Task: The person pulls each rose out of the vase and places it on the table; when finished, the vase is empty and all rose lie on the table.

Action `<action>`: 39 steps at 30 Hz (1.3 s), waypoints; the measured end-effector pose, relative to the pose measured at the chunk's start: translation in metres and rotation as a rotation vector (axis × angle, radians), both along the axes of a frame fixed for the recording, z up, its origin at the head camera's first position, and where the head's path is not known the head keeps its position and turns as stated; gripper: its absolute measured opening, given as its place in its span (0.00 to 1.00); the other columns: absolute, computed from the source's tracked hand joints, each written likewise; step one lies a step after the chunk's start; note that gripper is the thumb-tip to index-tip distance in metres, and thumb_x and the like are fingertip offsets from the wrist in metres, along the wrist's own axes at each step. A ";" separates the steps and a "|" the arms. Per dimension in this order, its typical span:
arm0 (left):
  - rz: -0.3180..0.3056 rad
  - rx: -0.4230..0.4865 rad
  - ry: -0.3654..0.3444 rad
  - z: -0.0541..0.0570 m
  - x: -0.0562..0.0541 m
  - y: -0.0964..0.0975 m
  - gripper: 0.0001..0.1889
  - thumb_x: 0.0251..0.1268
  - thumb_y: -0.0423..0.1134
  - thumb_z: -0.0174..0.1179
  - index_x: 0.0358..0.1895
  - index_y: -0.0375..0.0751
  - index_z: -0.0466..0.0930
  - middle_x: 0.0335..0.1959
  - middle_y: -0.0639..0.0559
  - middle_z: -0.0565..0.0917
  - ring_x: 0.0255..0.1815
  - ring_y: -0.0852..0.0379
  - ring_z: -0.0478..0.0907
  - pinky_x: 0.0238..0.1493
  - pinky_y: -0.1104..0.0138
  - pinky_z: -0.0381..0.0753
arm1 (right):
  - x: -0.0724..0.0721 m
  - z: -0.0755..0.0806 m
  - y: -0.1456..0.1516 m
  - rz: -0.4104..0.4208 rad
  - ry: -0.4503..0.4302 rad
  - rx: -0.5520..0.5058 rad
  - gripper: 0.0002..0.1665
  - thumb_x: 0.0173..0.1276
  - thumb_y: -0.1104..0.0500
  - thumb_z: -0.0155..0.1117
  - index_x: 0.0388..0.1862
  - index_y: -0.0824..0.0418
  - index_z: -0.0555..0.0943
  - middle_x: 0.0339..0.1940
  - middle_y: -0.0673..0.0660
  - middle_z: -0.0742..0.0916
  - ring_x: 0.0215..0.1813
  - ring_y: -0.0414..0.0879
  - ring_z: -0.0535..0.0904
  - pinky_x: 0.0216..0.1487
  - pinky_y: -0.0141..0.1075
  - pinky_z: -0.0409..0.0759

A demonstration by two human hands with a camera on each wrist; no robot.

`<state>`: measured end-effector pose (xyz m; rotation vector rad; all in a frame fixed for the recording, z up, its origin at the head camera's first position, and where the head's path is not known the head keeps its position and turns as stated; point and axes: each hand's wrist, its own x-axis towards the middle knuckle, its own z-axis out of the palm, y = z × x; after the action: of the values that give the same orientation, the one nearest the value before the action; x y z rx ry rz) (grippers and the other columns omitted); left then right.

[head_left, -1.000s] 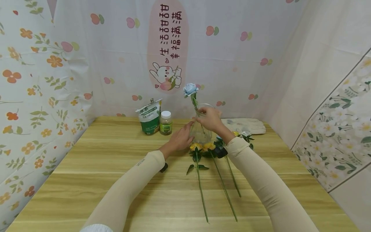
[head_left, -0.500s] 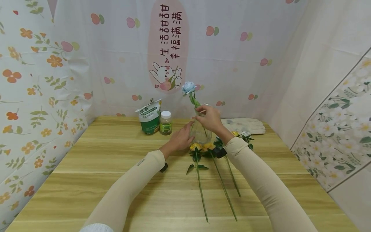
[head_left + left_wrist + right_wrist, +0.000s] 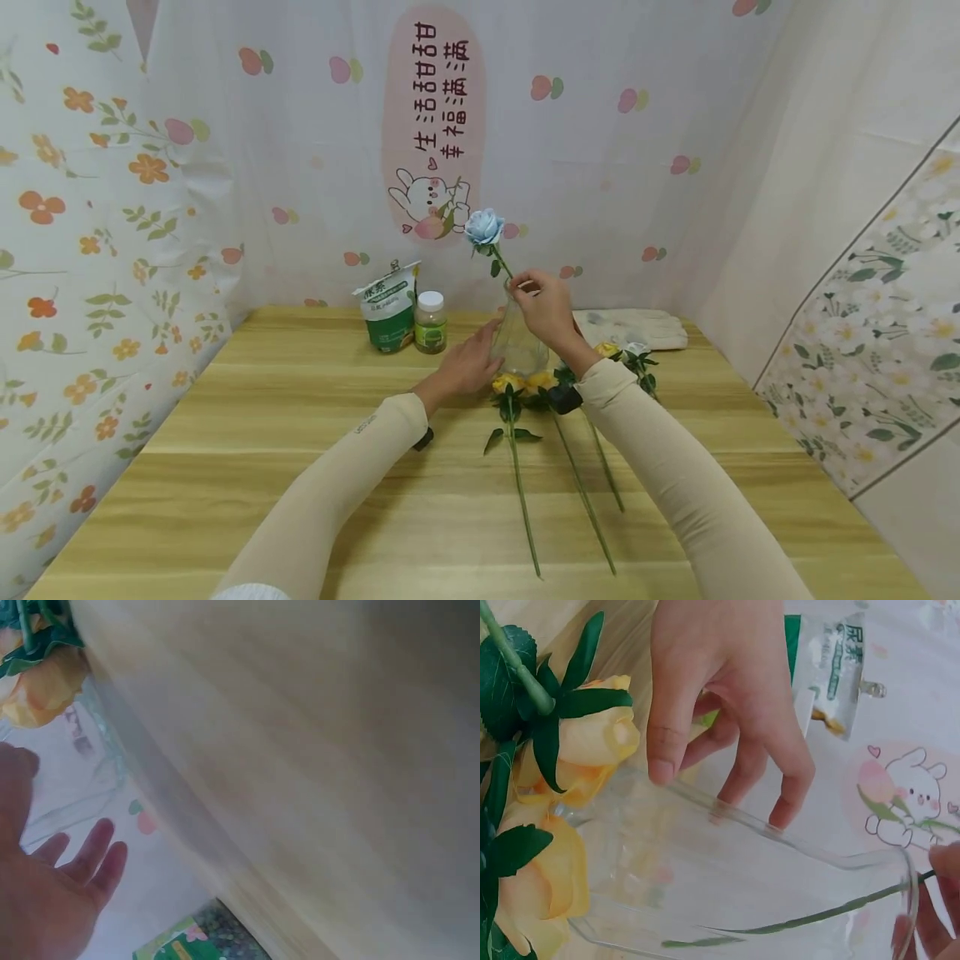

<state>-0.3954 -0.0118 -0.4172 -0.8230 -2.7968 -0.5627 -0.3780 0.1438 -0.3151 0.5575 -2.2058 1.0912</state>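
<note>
My right hand point(image 3: 546, 308) pinches the stem of a light blue rose point(image 3: 483, 226) at the mouth of a clear glass vase point(image 3: 517, 350). The bloom leans left above the rim, and the green stem point(image 3: 832, 907) slants down inside the glass in the right wrist view. On the vase's left side my left hand point(image 3: 467, 364) holds the wall with bent, spread fingers and thumb, seen closely in the right wrist view. Yellow roses point(image 3: 510, 383) lie just before the vase, their stems pointing toward me. The left wrist view shows part of the left hand point(image 3: 60, 885).
A green and white pouch point(image 3: 392, 312) and a small white-capped jar point(image 3: 431, 322) stand left of the vase. Pale gloves point(image 3: 633, 329) lie at the back right, with a white rose point(image 3: 636, 350) nearby. A patterned curtain point(image 3: 315, 167) hangs behind the wooden table point(image 3: 300, 433).
The blue rose has shifted slightly left and leans more. My right fingers have moved a little at the vase mouth. The left hand keeps its place; the head view has tilted slightly.
</note>
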 end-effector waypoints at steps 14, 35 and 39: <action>-0.006 0.171 0.072 0.054 0.007 -0.038 0.40 0.71 0.44 0.59 0.80 0.45 0.47 0.72 0.42 0.68 0.60 0.44 0.75 0.44 0.52 0.81 | 0.009 0.033 0.000 0.016 0.387 -0.040 0.04 0.66 0.69 0.68 0.35 0.69 0.89 0.38 0.62 0.88 0.37 0.55 0.87 0.32 0.47 0.85; -0.036 0.370 0.148 0.084 0.068 -0.116 0.46 0.66 0.49 0.65 0.80 0.47 0.47 0.77 0.42 0.59 0.75 0.41 0.59 0.70 0.43 0.62 | 0.057 0.055 -0.016 0.144 0.686 -0.213 0.05 0.63 0.66 0.72 0.31 0.69 0.89 0.34 0.61 0.88 0.31 0.54 0.84 0.25 0.20 0.70; -0.048 0.394 0.118 0.083 0.085 -0.113 0.47 0.66 0.52 0.65 0.80 0.47 0.47 0.79 0.45 0.57 0.76 0.42 0.57 0.70 0.43 0.61 | 0.067 0.047 -0.017 0.155 0.631 -0.213 0.02 0.60 0.70 0.73 0.33 0.69 0.89 0.35 0.61 0.89 0.30 0.54 0.85 0.23 0.22 0.68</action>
<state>-0.3102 -0.1250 -0.3342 -0.8064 -2.4470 -0.9959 -0.3112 0.1267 -0.2681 0.8509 -1.5046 1.0316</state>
